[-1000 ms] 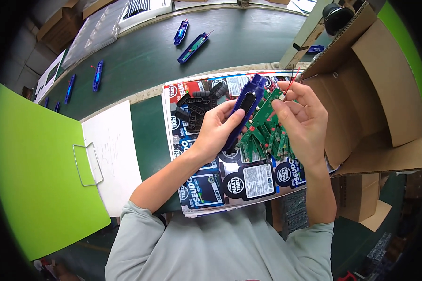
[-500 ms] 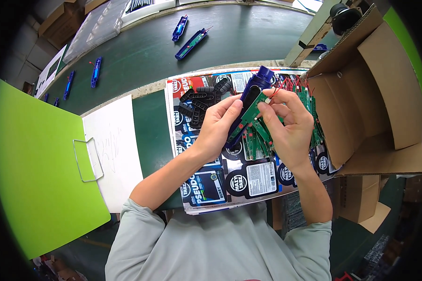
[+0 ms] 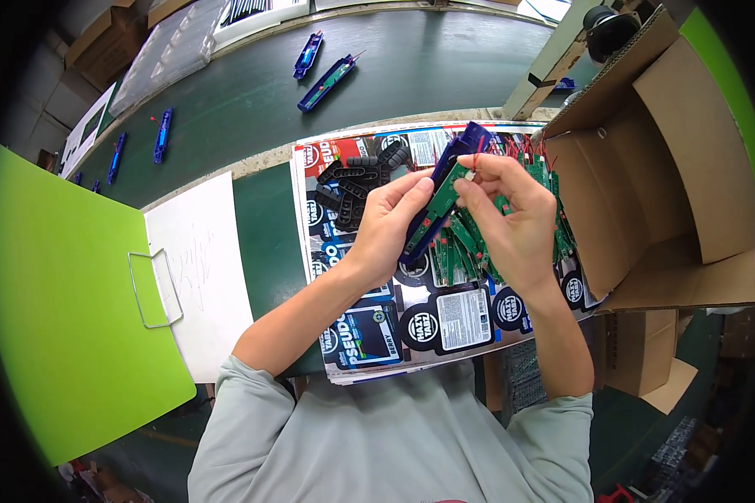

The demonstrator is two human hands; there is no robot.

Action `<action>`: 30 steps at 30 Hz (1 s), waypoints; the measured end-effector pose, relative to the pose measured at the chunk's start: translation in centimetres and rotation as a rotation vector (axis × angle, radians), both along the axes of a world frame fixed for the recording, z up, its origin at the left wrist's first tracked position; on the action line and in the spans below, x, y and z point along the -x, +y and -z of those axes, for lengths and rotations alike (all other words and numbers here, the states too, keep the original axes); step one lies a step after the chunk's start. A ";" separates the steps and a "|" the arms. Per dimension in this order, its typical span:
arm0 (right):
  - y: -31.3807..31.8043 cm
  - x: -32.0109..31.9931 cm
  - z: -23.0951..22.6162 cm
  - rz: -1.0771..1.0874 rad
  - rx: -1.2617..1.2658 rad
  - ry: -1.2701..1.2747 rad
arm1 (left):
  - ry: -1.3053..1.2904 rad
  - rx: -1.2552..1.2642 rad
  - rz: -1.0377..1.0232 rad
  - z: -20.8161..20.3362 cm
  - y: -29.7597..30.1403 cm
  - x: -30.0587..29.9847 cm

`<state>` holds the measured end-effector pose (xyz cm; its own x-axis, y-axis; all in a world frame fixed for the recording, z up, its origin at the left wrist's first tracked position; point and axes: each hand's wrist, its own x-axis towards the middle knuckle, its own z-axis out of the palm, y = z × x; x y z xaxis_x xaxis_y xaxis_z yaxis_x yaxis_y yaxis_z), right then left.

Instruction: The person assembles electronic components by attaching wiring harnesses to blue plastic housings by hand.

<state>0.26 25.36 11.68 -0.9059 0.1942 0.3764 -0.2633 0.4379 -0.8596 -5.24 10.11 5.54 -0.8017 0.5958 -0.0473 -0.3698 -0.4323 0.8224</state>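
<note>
Left hand (image 3: 389,220) grips a slanted blue casing (image 3: 473,139); right hand (image 3: 514,220) pinches a circuit board (image 3: 442,202).

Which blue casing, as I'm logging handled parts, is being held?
The casing in the left hand, above the printed sheets; the other blue casings lie on the green table beyond.

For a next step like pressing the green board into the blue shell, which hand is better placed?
Probably the right hand: it already pinches the green board near its upper end, while the left hand is occupied holding the blue shell.
</note>
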 end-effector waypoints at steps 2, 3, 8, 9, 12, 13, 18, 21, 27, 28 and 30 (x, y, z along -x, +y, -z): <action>0.0 0.3 0.0 0.051 -0.183 0.108 | 0.001 -0.016 -0.001 0.2 0.2 0.0; 0.2 0.5 0.0 0.100 -0.362 0.214 | 0.000 -0.028 -0.006 0.2 0.4 0.0; 0.2 0.7 2.0 0.267 -0.396 0.287 | 0.034 0.000 -0.021 0.0 1.2 -0.6; 0.1 0.7 1.9 0.272 -0.399 0.297 | 0.045 0.017 -0.018 0.1 1.2 -0.7; -0.1 0.8 2.0 0.340 -0.155 0.161 | 0.179 0.102 -0.051 -0.2 1.3 -1.1; 0.0 0.8 2.0 0.344 -0.156 0.168 | 0.186 0.099 -0.048 -0.1 1.3 -1.2; 0.6 1.0 2.8 0.265 -0.021 -0.028 | 0.265 0.190 -0.066 0.7 1.5 -1.1; 1.0 1.3 3.7 0.264 -0.036 -0.037 | 0.287 0.198 -0.083 1.1 1.7 -0.7; 0.8 1.2 3.5 0.247 0.002 0.031 | 0.393 0.318 -0.165 0.2 0.5 5.6; 0.8 0.9 4.2 0.167 -0.143 0.026 | 0.349 0.294 -0.202 0.0 0.3 7.3; 0.2 -0.1 6.0 0.052 -0.362 0.016 | 0.326 0.293 -0.251 -0.3 0.4 10.7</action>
